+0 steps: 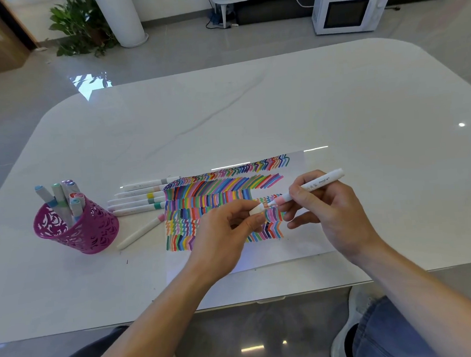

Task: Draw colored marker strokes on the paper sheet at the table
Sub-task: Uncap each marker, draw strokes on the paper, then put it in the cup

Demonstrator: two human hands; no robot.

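Right now my right grip [321,209] is curled round the pink-banded marker [322,181], centre right of the frame, and my left grip [221,234] pinches its white cap [256,210]. Both hang above the paper sheet [288,251], which lies lower centre on the counter [252,108], striped with colour. A magenta holder [94,231] stands at left.

Print on the marker [316,185] barrel; too blurred to read.

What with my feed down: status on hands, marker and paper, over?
Right hand grips white pink-banded marker. Left hand pinches its white cap. Both over stroke-filled white paper sheet. Sheet unobstructed.
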